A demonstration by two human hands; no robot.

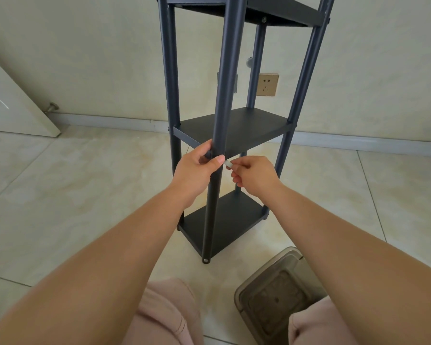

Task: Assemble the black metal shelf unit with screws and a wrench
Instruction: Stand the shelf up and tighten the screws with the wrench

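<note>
The black metal shelf unit stands upright on the tiled floor, with three shelves fixed between four dark posts. My left hand grips the near front post at the height of the middle shelf. My right hand pinches a small silver wrench whose tip meets that post just under my left thumb, at the middle shelf's corner. The screw there is hidden by my fingers. A screw head shows at the foot of the same post.
A translucent grey plastic box sits on the floor by my right knee. A wall with a socket stands close behind the shelf. An open white door is at the left. My knees are at the bottom edge.
</note>
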